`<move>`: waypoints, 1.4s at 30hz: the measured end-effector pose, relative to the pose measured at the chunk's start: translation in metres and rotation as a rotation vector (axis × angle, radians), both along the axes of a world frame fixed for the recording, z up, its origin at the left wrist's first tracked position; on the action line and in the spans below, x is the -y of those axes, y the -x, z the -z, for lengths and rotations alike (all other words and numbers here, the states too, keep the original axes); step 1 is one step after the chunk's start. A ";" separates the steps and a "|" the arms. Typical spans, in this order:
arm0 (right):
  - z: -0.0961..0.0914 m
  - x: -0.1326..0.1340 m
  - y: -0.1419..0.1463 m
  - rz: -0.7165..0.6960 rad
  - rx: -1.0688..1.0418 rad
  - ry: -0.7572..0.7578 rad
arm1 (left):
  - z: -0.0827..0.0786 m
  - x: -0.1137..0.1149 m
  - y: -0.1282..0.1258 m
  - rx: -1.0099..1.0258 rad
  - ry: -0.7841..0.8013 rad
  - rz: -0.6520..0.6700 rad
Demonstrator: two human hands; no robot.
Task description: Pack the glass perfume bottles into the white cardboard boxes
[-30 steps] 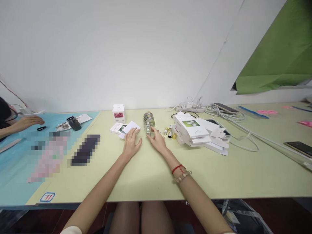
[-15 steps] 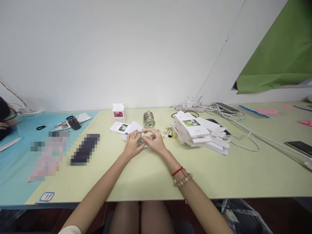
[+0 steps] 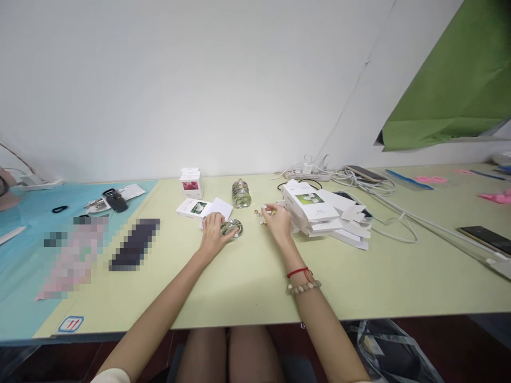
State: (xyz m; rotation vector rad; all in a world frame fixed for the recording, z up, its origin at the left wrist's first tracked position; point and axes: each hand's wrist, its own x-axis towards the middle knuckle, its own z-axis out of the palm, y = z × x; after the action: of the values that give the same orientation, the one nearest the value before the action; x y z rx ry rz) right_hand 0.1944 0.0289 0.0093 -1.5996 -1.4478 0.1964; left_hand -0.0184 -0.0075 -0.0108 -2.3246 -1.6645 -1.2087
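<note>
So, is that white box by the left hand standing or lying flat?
Flat: the white box lies on the table, its flower picture facing up.

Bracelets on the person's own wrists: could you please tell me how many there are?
2, both below the right hand: a red string bracelet and, farther up the arm, a beaded bracelet. None shows on the left arm.
</note>
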 end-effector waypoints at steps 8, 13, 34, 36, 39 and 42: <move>0.004 0.005 0.007 -0.035 0.078 0.163 | 0.000 0.000 0.002 0.038 0.042 0.100; 0.002 0.010 0.013 0.013 0.231 0.213 | -0.003 0.001 0.001 0.006 0.013 0.143; -0.002 0.011 0.018 -0.096 0.074 0.052 | -0.006 0.009 -0.006 -0.240 0.000 0.231; -0.005 0.012 0.023 -0.264 -0.009 0.006 | -0.006 0.009 -0.006 -0.249 0.000 0.235; -0.007 0.013 0.028 -0.464 -0.028 0.000 | -0.006 0.008 -0.007 -0.276 0.012 0.247; -0.002 0.012 0.030 -0.465 0.028 -0.026 | -0.007 0.007 -0.007 -0.303 0.035 0.266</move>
State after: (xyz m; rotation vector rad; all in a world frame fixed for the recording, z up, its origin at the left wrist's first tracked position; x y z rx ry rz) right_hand 0.1644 0.0168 0.0118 -1.2276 -1.8209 0.4208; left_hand -0.0119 -0.0142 -0.0042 -2.6537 -1.3228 -0.8057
